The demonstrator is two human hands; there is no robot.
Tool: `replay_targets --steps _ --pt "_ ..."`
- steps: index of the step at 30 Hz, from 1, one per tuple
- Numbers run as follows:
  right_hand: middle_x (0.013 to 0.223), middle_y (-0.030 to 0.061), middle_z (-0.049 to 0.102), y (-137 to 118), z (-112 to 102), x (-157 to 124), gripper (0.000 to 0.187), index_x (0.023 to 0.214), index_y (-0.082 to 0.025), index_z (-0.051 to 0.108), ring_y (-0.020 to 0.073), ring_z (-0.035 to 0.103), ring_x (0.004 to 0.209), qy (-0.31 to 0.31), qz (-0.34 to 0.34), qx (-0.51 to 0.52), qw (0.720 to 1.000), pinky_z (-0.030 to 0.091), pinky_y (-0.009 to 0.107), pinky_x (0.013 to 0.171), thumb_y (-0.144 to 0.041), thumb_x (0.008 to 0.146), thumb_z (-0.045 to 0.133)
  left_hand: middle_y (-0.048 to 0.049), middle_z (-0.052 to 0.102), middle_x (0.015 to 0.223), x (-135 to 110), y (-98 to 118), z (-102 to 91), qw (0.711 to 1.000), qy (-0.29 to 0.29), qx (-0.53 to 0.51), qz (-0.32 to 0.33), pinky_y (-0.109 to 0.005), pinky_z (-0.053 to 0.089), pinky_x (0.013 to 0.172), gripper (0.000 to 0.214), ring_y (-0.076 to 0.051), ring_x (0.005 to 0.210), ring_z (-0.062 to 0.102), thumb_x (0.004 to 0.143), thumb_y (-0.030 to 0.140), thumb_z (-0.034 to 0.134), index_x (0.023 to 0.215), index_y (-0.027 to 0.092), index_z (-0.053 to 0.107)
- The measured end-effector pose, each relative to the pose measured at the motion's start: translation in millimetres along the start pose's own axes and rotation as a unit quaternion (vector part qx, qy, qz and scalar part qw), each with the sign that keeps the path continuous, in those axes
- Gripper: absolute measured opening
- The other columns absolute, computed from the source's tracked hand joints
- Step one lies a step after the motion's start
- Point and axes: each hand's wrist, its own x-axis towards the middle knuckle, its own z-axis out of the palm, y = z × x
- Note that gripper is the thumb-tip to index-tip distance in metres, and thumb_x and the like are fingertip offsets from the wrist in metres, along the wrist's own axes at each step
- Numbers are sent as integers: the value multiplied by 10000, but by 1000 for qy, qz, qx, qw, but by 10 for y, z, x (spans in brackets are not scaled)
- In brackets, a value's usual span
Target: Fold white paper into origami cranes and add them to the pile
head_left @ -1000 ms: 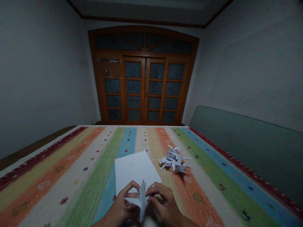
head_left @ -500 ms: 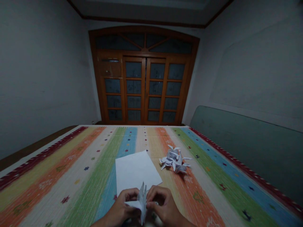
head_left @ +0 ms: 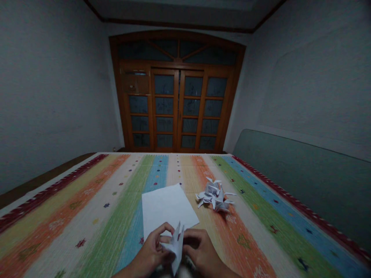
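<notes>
Left fingers (head_left: pixel 165 231) curled, pinching the folded white paper piece (head_left: pixel 176 247) at lower centre of frame; piece tilted, its point upward. Right fingers (head_left: pixel 189 241) curved in just beside it; contact cannot be told. Left hand (head_left: pixel 149 255) and right hand (head_left: pixel 203 253) at bottom edge, close together. Flat white paper sheet (head_left: pixel 168 206) lies just above the hands. Heap of folded paper figures (head_left: pixel 214 197) near the sheet, to its right. Both rest on striped woven cloth (head_left: pixel 87 227). Glazed wooden doors (head_left: pixel 174 110) at upper centre; grey-green padded panel (head_left: pixel 301 181) at right.
</notes>
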Motion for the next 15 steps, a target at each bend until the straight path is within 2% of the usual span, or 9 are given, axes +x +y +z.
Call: replay_targets --steps 2,4,10,15 --pt "731 31 778 -38 5 3 140 759 -219 828 231 724 745 -10 1 -36 999 544 318 752 -215 749 688 53 696 646 11 -10 3 1000 2 0 11 -143 292 447 438 -50 431 433 619 253 844 909 231 517" --pt "703 31 772 -65 7 3 169 738 -225 832 232 722 731 -14 -14 -63 998 534 312 723 -233 778 668 64 693 644 15 -10 14 1000 3 6 5 -143 264 444 435 -39 417 392 620 214 840 888 237 499" --pt "709 44 764 -45 -19 -13 168 712 -200 809 208 711 711 5 -69 -103 992 515 268 682 -207 772 652 50 694 677 9 9 57 1000 3 10 -5 -192 370 534 414 -113 555 555 545 131 818 833 228 537" --pt "700 51 752 11 -47 -40 157 677 -186 760 193 699 684 11 -111 -141 984 506 250 651 -201 784 645 46 663 670 -1 57 121 1000 14 23 -9 -217 361 595 407 -119 599 562 518 172 909 757 205 581"
